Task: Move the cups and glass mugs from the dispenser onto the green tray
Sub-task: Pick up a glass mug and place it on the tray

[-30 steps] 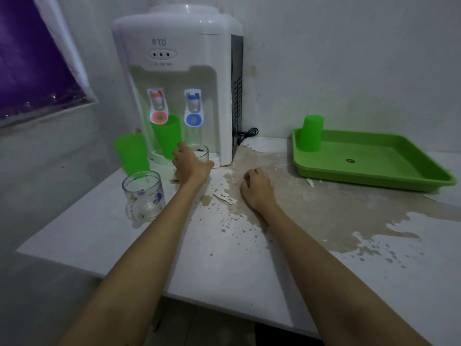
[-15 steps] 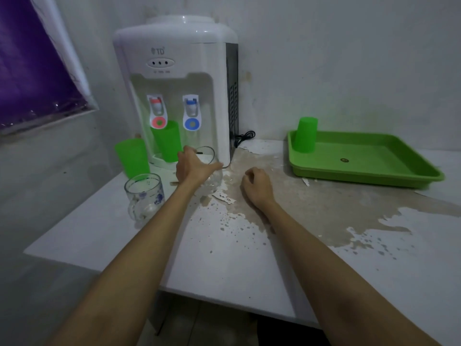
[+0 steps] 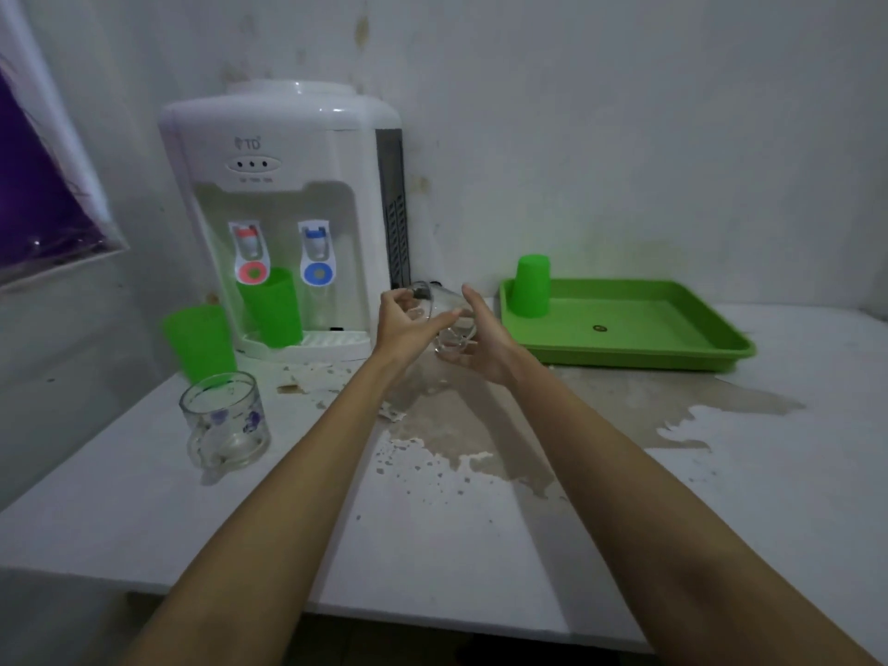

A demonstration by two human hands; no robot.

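- Head view: the left hand (image 3: 403, 324) grips a clear glass mug (image 3: 444, 319) in the air, tilted, between the dispenser (image 3: 288, 209) and the green tray (image 3: 624, 324). The fingers are curled round the side nearest the dispenser.
- The right hand (image 3: 480, 338) is open, palm cupped against the mug's other side and beneath it. It supports the glass but does not close on it.
- An upturned green cup (image 3: 530, 286) stands in the tray's near-left corner; the rest of the tray floor looks free.
- Left to move: a green cup (image 3: 271, 307) on the dispenser's drip grate under the red tap, a second green cup (image 3: 199, 343) on the desk (image 3: 432, 545) just left of the dispenser, and a flowered glass mug (image 3: 223, 425) nearer the camera.
- The desk shows a wide wet-looking stain below the hands, so the glass may be slippery.
- To do this step well, I would close the right hand firmly round the body or handle before the left lets go, and level the mug.
- Then carry it over the tray's near rim and set it down beside the upturned cup without knocking it, leaving room for the remaining three.
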